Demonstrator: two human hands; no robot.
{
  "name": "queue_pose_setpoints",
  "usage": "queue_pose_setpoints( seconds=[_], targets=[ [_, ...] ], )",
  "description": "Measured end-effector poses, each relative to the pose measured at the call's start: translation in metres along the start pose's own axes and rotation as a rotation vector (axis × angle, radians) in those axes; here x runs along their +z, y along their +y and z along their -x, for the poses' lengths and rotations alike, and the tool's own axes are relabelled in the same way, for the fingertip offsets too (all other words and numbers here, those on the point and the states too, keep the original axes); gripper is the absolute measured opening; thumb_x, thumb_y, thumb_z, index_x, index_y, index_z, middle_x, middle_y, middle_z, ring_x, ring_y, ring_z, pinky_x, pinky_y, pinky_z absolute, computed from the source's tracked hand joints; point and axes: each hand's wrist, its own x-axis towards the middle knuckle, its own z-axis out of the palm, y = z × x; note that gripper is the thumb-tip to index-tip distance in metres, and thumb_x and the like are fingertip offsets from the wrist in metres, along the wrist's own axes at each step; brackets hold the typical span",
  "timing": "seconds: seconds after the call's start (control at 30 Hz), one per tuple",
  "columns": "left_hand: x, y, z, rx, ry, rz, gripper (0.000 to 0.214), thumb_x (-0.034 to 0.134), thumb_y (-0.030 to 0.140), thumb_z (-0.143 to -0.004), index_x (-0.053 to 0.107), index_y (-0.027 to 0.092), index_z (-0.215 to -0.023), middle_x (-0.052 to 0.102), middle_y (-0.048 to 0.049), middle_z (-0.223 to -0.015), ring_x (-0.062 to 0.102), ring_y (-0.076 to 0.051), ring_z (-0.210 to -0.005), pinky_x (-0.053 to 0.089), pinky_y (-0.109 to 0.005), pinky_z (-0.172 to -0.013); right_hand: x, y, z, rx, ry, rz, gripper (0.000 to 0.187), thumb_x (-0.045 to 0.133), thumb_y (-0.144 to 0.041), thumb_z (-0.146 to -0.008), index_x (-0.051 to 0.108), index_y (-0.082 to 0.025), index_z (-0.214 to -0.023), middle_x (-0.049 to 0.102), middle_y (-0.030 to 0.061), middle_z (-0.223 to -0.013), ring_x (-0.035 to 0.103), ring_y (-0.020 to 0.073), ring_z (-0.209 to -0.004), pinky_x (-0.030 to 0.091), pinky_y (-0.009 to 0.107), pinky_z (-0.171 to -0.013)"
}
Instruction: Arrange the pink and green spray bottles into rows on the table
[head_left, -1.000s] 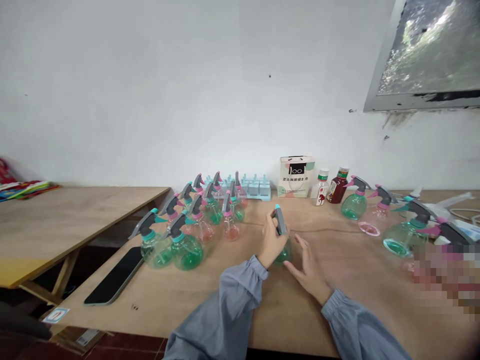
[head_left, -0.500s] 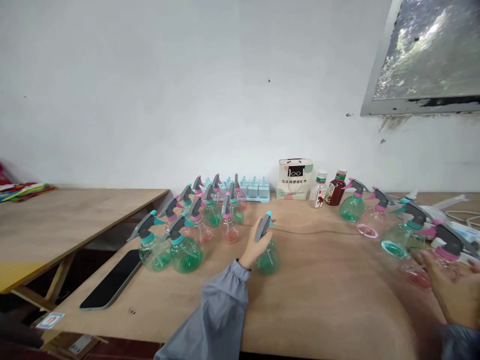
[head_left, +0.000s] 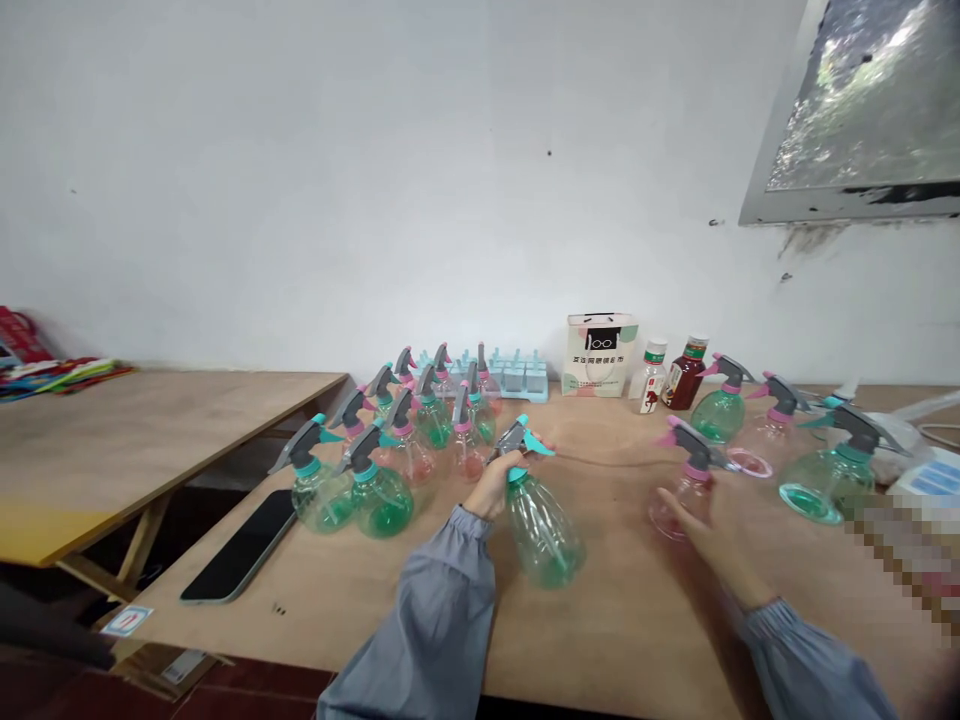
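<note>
My left hand is closed round the neck of a green spray bottle with a grey and turquoise trigger head; the bottle tilts, its base toward the lower right. Over the right-middle of the table, my right hand grips a pink spray bottle by its body, the grey and pink head upright. To the left stands a group of several green and pink spray bottles. Beyond my right hand are a green bottle with a pink trigger, a pink bottle and a green bottle with a turquoise trigger.
A black phone lies at the table's left edge. Along the wall stand light-blue moulds, a paper bag, a white-capped bottle and a dark red bottle. A second table is at the left, across a gap.
My right hand has brought the pink spray bottle leftward from the right end of the table. The green bottle in my left hand has tilted, with its base swung toward the right.
</note>
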Motion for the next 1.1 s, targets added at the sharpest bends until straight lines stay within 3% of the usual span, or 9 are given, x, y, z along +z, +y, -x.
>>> queue_pose_setpoints(
  seconds=[0.13, 0.27, 0.73, 0.9, 1.1],
  targets=[
    [0.002, -0.005, -0.001, -0.046, 0.014, -0.046, 0.019, 0.054, 0.020, -0.046, 0.060, 0.018, -0.064, 0.072, -0.0063, -0.073, 0.071, -0.027, -0.089, 0.053, -0.036, -0.087, 0.056, -0.022, 0.004, -0.020, -0.036, -0.108, 0.084, 0.056, -0.081, -0.075, 0.049, -0.015, -0.127, 0.061, 0.0177, -0.113, 0.059, 0.0333, -0.105, 0.048, 0.052, -0.091],
    [0.004, -0.008, 0.001, -0.027, -0.059, -0.075, 0.028, 0.055, 0.020, -0.048, 0.065, 0.017, -0.074, 0.072, -0.0042, -0.074, 0.071, -0.026, -0.089, 0.052, -0.037, -0.088, 0.080, -0.033, 0.006, -0.058, -0.017, -0.148, 0.083, 0.057, -0.077, -0.077, 0.046, -0.015, -0.131, 0.059, 0.0184, -0.118, 0.057, 0.0325, -0.108, 0.046, 0.053, -0.095],
    [0.006, -0.009, 0.003, 0.027, 0.011, -0.144, 0.033, 0.052, 0.025, -0.048, 0.064, 0.018, -0.077, 0.072, -0.0077, -0.080, 0.070, -0.030, -0.096, 0.053, -0.044, -0.090, 0.080, -0.034, 0.011, -0.042, -0.002, -0.186, 0.085, 0.061, -0.074, -0.078, 0.043, -0.014, -0.136, 0.056, 0.0186, -0.123, 0.054, 0.0323, -0.114, 0.044, 0.053, -0.099],
    [0.007, -0.008, 0.005, 0.038, -0.054, -0.109, 0.033, 0.058, 0.022, -0.051, 0.066, 0.019, -0.084, 0.074, -0.0057, -0.085, 0.070, -0.029, -0.100, 0.051, -0.044, -0.098, 0.079, -0.035, 0.011, -0.038, -0.010, -0.200, 0.084, 0.061, -0.074, -0.078, 0.043, -0.016, -0.136, 0.056, 0.0175, -0.123, 0.054, 0.0319, -0.114, 0.043, 0.053, -0.099],
    [0.007, -0.005, 0.007, -0.022, -0.007, -0.153, 0.018, 0.054, 0.024, -0.048, 0.060, 0.018, -0.064, 0.071, -0.0081, -0.075, 0.071, -0.030, -0.093, 0.054, -0.043, -0.090, 0.080, -0.033, 0.010, -0.040, -0.006, -0.190, 0.085, 0.061, -0.075, -0.077, 0.043, -0.015, -0.135, 0.056, 0.0183, -0.124, 0.054, 0.0324, -0.113, 0.043, 0.053, -0.098]
  ],
)
